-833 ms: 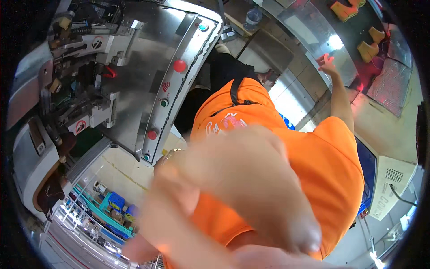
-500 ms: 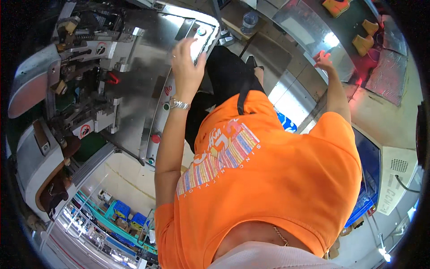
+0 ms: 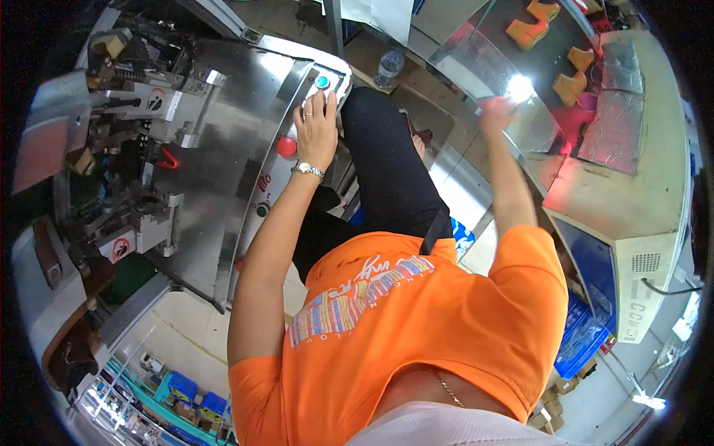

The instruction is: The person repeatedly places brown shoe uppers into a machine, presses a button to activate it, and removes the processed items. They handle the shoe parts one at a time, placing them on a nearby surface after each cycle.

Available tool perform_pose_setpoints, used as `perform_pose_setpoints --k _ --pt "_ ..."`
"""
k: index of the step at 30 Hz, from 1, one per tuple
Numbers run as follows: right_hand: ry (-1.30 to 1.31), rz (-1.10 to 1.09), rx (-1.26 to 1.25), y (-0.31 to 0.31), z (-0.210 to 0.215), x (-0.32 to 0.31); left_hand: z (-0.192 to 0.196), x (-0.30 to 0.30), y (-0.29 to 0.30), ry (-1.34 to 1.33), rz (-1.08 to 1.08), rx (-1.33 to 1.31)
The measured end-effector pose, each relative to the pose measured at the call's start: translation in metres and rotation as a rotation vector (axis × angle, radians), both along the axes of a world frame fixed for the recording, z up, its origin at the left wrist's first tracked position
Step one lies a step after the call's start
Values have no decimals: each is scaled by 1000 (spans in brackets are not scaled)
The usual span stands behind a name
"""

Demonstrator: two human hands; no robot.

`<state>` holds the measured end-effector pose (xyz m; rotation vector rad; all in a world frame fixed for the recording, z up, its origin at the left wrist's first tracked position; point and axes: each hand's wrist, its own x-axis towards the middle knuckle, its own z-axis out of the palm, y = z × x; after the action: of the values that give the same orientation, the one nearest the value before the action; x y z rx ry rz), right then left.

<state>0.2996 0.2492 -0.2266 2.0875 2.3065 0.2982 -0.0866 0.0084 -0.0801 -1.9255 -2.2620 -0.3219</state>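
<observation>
Left hand (image 3: 316,126) lies flat, fingers spread, by the teal button (image 3: 322,82) on the steel panel (image 3: 245,134), upper centre: rigid, press from above. Right hand (image 3: 497,113), upper right, blurred; grip unclear.

Plastic water bottle (image 3: 389,68) at twelve o'clock; tan shoe pieces (image 3: 534,31) at one; blue crates (image 3: 584,342) at four.

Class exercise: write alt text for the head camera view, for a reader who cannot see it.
A person in an orange shirt rests the left hand flat on a steel machine's control panel, beside a teal button; the blurred right hand reaches toward a glassy surface.
</observation>
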Motion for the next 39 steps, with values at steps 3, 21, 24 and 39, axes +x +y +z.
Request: perform_pose_setpoints --k 3,21,24,39 --pt "409 296 83 -66 -28 -111 -4 -4 3 -31 12 -3" --pt "592 165 -640 -14 -121 -150 -2 -2 1 -121 50 -31" --pt "645 222 -627 -4 -90 -170 7 -3 7 -130 53 -7" --pt "644 517 -731 28 56 -220 14 -1 8 -228 104 -82"
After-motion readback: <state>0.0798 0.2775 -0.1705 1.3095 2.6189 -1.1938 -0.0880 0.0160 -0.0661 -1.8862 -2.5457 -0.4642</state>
